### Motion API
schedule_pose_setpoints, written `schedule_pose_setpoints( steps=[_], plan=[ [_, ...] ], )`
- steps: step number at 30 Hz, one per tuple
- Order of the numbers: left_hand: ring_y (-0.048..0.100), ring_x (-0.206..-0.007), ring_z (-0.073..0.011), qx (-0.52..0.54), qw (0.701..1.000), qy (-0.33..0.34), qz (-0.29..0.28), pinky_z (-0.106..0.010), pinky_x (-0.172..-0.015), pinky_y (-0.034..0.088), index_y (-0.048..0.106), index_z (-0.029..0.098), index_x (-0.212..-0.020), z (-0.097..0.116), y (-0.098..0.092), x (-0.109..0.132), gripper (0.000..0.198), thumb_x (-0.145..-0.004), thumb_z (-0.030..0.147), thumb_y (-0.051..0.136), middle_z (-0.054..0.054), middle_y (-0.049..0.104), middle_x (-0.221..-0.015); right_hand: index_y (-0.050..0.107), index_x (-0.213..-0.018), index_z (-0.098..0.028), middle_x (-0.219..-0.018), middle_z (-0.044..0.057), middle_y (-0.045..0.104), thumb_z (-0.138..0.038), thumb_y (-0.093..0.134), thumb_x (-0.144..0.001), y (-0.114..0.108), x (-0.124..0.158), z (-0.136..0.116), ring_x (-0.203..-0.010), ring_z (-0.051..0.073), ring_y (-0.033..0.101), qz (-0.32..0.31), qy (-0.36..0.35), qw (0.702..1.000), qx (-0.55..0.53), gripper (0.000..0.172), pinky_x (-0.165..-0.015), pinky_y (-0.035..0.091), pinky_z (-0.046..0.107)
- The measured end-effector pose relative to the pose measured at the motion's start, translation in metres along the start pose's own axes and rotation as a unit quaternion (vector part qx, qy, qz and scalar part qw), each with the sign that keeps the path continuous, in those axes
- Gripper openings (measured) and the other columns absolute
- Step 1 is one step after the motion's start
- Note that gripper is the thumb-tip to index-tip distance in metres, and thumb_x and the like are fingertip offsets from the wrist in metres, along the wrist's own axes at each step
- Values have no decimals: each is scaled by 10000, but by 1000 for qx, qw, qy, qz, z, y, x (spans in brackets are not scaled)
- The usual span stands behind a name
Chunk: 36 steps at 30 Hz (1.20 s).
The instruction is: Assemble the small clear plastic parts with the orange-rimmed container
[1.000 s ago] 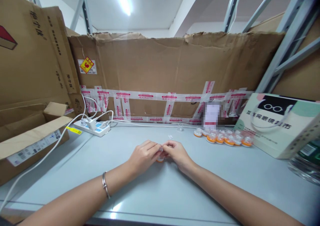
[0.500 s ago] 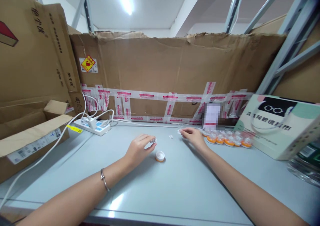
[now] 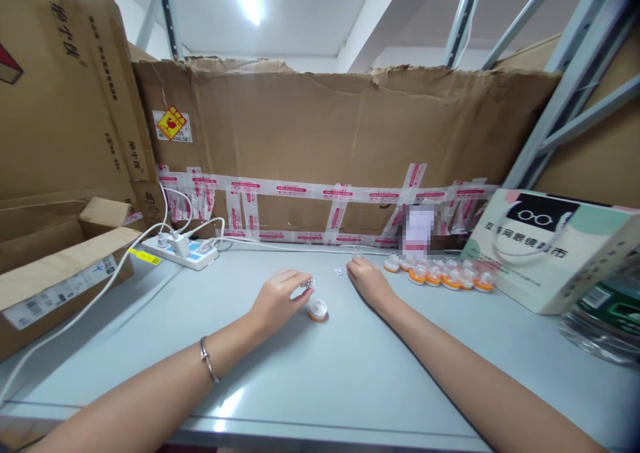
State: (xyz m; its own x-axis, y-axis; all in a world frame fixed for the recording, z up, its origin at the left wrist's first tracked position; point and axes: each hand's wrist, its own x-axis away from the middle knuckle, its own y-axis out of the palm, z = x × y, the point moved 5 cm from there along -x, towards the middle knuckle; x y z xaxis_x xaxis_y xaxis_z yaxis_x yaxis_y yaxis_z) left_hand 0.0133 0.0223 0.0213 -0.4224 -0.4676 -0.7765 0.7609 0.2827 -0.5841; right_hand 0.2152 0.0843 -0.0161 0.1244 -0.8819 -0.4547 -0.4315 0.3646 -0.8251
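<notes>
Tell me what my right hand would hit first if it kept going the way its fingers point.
Probably the thin white cable at the foot of the taped brown cardboard wall. The right hand points away and leftward; the tiny white piece seems just left of that line.

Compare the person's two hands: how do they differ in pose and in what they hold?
The left hand pinches a small whitish piece in its fingers beside a lone orange-rimmed cap; the right hand lies palm down farther back, and whether it holds anything cannot be told. The left wrist wears a bracelet; the right wrist is bare. Both hands rest low over the grey table.
</notes>
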Motion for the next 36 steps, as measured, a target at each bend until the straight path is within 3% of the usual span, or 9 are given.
schedule_pose_setpoints(
  steps=[6, 11, 17, 23, 25, 28, 31, 34, 36],
  plan=[
    [570, -730, -156, 2, 1000, -1, 3, -280, -676, 461, 600, 167, -867, 0, -2, 0, 121, -777, 170, 520, -42, 638, -785, 596, -712, -176, -801, 61, 616, -94, 462, -739, 5, 5, -3, -779, 166, 549, -9, -7, 1000, 3, 159, -715, 384, 244],
    [567, -762, -158, 5, 1000, -15, -11, -278, -695, 459, 597, 171, -892, -2, -1, 1, 139, -780, 181, 516, -43, 631, -805, 594, -859, -163, -919, 68, 630, -124, 386, -755, -5, 3, 7, -853, 165, 568, 28, 46, 998, -32, 235, -760, 405, 262],
    [554, -777, -152, 7, 998, -49, -43, -266, -700, 456, 598, 178, -909, -3, -1, 2, 160, -779, 182, 504, -41, 603, -828, 572, -820, -150, -617, 6, 601, -140, 478, -645, -5, 8, 11, -552, 136, 554, -5, 84, 993, -78, 200, -561, 427, 243],
    [559, -758, -138, 48, 996, -65, -47, -245, -686, 462, 599, 174, -915, -2, -2, 1, 163, -791, 193, 496, -42, 590, -824, 555, -804, -148, -681, 25, 612, -190, 474, -683, -1, 8, -5, -625, 130, 574, 2, 94, 984, -151, 151, -616, 453, 251],
    [560, -755, -137, 54, 996, -55, -37, -244, -687, 462, 603, 174, -917, 0, -3, 1, 163, -793, 193, 498, -43, 590, -821, 556, -791, -148, -711, 37, 621, -285, 506, -704, -2, 11, -18, -650, 139, 582, -9, 102, 963, -248, 170, -631, 463, 271],
    [560, -737, -135, 52, 998, -28, -25, -242, -673, 462, 608, 176, -912, 3, -1, 1, 159, -792, 191, 505, -44, 594, -806, 561, -806, -153, -747, 35, 639, -395, 603, -650, 2, 22, -50, -704, 149, 601, -88, 99, 879, -458, 292, -673, 477, 292],
    [559, -709, -131, 58, 997, -15, -45, -231, -637, 467, 610, 179, -911, 7, 5, 3, 155, -797, 189, 507, -40, 596, -783, 569, -737, -147, -718, 29, 649, -409, 675, -578, 5, 33, -79, -710, 149, 608, -141, 105, 815, -552, 324, -708, 476, 306],
    [564, -716, -132, 68, 995, -24, -68, -235, -645, 481, 591, 183, -973, 10, 8, 3, 190, -799, 196, 514, -40, 595, -799, 554, -662, -145, -688, 25, 653, -402, 706, -534, 4, 34, -83, -651, 134, 605, -149, 143, 784, -586, 325, -683, 481, 302],
    [563, -817, -157, 61, 996, -22, -66, -277, -727, 484, 549, 191, -1057, 11, 7, 2, 278, -781, 223, 549, -61, 592, -903, 562, -688, -152, -688, 17, 647, -395, 708, -530, -2, 28, -66, -632, 124, 598, -117, 172, 782, -588, 325, -669, 484, 295]
  ],
)
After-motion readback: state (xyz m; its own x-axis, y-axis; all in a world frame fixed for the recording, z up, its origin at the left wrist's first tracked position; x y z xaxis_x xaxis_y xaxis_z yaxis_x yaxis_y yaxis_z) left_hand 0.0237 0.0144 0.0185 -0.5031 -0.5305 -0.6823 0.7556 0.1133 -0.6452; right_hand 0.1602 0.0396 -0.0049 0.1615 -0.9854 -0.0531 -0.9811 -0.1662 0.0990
